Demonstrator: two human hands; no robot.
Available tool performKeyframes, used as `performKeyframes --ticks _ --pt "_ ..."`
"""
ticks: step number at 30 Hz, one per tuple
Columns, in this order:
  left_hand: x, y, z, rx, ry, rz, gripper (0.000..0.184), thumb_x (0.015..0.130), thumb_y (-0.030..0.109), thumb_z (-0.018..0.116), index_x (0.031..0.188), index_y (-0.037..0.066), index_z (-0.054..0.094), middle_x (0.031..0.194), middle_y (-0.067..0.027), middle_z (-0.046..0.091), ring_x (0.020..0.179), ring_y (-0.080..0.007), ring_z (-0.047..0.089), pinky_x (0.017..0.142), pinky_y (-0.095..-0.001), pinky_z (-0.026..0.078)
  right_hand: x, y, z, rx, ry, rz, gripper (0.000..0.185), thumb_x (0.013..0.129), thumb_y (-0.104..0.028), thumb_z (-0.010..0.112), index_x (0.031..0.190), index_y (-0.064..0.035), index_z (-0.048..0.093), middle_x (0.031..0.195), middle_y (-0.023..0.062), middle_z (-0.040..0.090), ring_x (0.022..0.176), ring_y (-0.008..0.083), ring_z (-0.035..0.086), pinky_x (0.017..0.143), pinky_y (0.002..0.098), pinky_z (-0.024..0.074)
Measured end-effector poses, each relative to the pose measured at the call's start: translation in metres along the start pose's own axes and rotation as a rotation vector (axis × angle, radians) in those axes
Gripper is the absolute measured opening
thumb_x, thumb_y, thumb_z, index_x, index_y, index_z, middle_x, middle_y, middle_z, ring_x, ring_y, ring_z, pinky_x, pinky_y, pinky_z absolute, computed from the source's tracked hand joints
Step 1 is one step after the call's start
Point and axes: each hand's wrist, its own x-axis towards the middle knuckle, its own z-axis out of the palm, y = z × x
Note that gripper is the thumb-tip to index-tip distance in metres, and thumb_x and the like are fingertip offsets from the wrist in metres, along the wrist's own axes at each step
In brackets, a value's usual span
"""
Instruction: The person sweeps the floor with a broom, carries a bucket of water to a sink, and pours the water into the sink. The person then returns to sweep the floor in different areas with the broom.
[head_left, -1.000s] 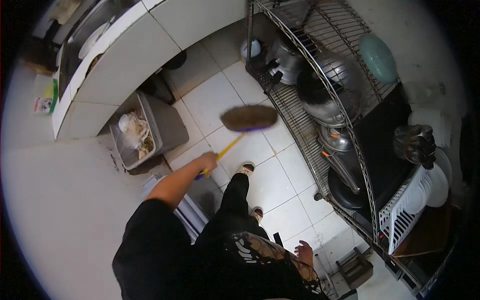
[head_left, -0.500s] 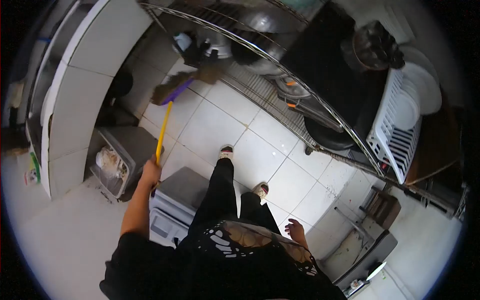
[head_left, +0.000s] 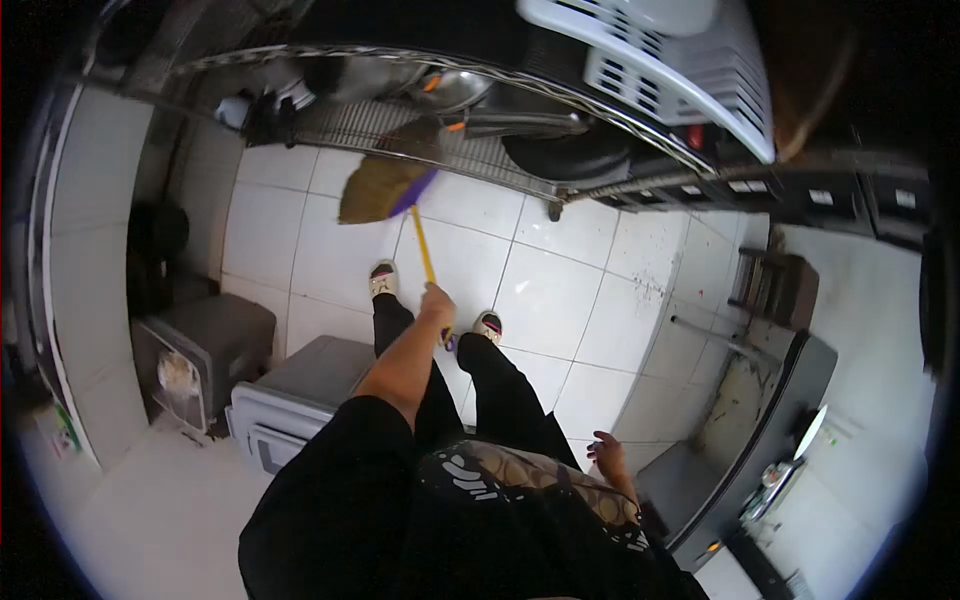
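My left hand [head_left: 436, 303] is closed round the yellow handle of a broom [head_left: 423, 245], just in front of my legs. A purple collar joins the handle to brown bristles, which are on the white tiled floor [head_left: 545, 290] beside the lower rack shelf; part of the bristles is under the shelf's edge. My right hand [head_left: 606, 455] hangs at my side, holding nothing, with its fingers loosely apart. My two shoes stand on the tiles on either side of the handle.
A wire rack [head_left: 340, 125] with pans crosses the top, with a white dish drainer [head_left: 650, 80] above. Grey bins [head_left: 310, 375] stand at left, one holding rubbish in a bag [head_left: 178, 372]. On the right are a dark appliance [head_left: 770, 430] and a brown stool [head_left: 778, 285].
My left hand has swung the broom rightward, from near the left bins to in front of my feet. My view has turned right, and my right hand still hangs free.
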Motion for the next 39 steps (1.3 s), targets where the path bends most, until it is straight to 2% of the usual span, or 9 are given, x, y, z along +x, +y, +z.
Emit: performKeyframes --ticks 9,11,14,16,22,26,31,32,39 --pt "-0.072 0.005 0.041 0.528 -0.241 0.500 0.038 0.075 0.007 0.045 0.111 -0.004 0.041 0.097 -0.0256 0.055 0.092 -0.0319 0.057 0.077 -0.0402 0.047 -0.010 0.090 -0.005 -0.041 0.038 0.000 0.032 0.076 -0.009 0.047 0.107 -0.0002 0.052 0.071 0.0123 0.062 0.059 0.0163 0.059 0.058 0.0291 0.0483" --pt "-0.158 0.042 -0.037 0.375 -0.378 0.256 0.030 0.072 0.007 0.047 0.101 0.001 0.049 0.089 -0.0235 0.058 0.086 -0.0328 0.058 0.072 -0.0409 0.047 -0.006 0.119 0.002 -0.005 0.052 -0.027 0.033 0.074 -0.013 0.048 0.104 -0.0014 0.053 0.071 0.0125 0.062 0.060 0.0195 0.060 0.060 0.0312 0.0483" --pt "-0.154 -0.059 -0.106 0.576 -0.051 0.971 0.030 0.070 0.003 0.045 0.100 0.002 0.048 0.064 -0.0171 0.055 0.043 -0.0263 0.054 0.042 -0.0372 0.044 0.002 0.142 0.009 0.011 0.056 -0.076 0.034 0.073 -0.015 0.049 0.104 -0.0012 0.054 0.071 0.0143 0.062 0.064 0.0216 0.060 0.062 0.0326 0.0482" --pt "-0.240 -0.028 -0.151 0.305 -0.136 0.241 0.028 0.071 0.004 0.046 0.099 0.002 0.048 0.058 -0.0135 0.052 0.040 -0.0223 0.051 0.037 -0.0346 0.041 0.008 0.147 0.021 0.045 0.078 -0.089 0.034 0.074 -0.015 0.049 0.104 -0.0007 0.054 0.073 0.0161 0.061 0.067 0.0233 0.060 0.063 0.0330 0.0479" --pt "-0.192 -0.073 -0.176 0.310 -0.037 0.292 0.014 0.073 0.005 0.047 0.085 0.000 0.050 0.050 -0.0076 0.046 0.036 -0.0175 0.045 0.032 -0.0304 0.037 -0.013 0.105 0.064 0.210 0.115 -0.036 0.033 0.074 -0.015 0.049 0.105 -0.0023 0.054 0.084 0.0187 0.061 0.079 0.0294 0.060 0.074 0.0344 0.0463" --pt "-0.082 -0.062 -0.115 -0.122 -0.263 0.138 0.004 0.073 0.005 0.045 0.070 0.003 0.047 0.048 -0.0057 0.042 0.036 -0.0177 0.042 0.031 -0.0310 0.034 -0.048 0.084 0.095 0.184 0.059 -0.065 0.033 0.074 -0.015 0.049 0.105 -0.0034 0.055 0.089 0.0202 0.060 0.085 0.0299 0.059 0.078 0.0352 0.0450" --pt "-0.073 -0.004 -0.005 0.030 -0.542 -0.065 0.013 0.072 0.012 0.052 0.061 0.007 0.046 0.050 -0.0061 0.044 0.036 -0.0185 0.043 0.033 -0.0320 0.036 -0.080 0.063 0.117 0.194 0.130 -0.062 0.032 0.074 -0.013 0.050 0.104 -0.0041 0.056 0.087 0.0211 0.060 0.084 0.0301 0.059 0.075 0.0363 0.0455" --pt "-0.114 0.014 -0.008 0.004 -0.725 0.021 0.013 0.072 0.014 0.052 0.061 0.008 0.045 0.050 -0.0056 0.044 0.036 -0.0182 0.043 0.033 -0.0323 0.037 -0.087 0.055 0.116 0.219 0.136 -0.068 0.033 0.074 -0.015 0.050 0.104 -0.0054 0.056 0.088 0.0209 0.060 0.084 0.0316 0.058 0.075 0.0389 0.0449" --pt "-0.212 0.057 0.000 -0.035 -0.821 -0.001 0.009 0.084 0.014 0.045 0.079 0.008 0.040 0.056 -0.0031 0.043 0.039 -0.0121 0.037 0.033 -0.0257 0.034 -0.116 -0.006 0.101 0.162 0.274 -0.333 0.033 0.075 -0.020 0.050 0.106 -0.0093 0.054 0.087 0.0154 0.062 0.082 0.0313 0.058 0.077 0.0370 0.0445"
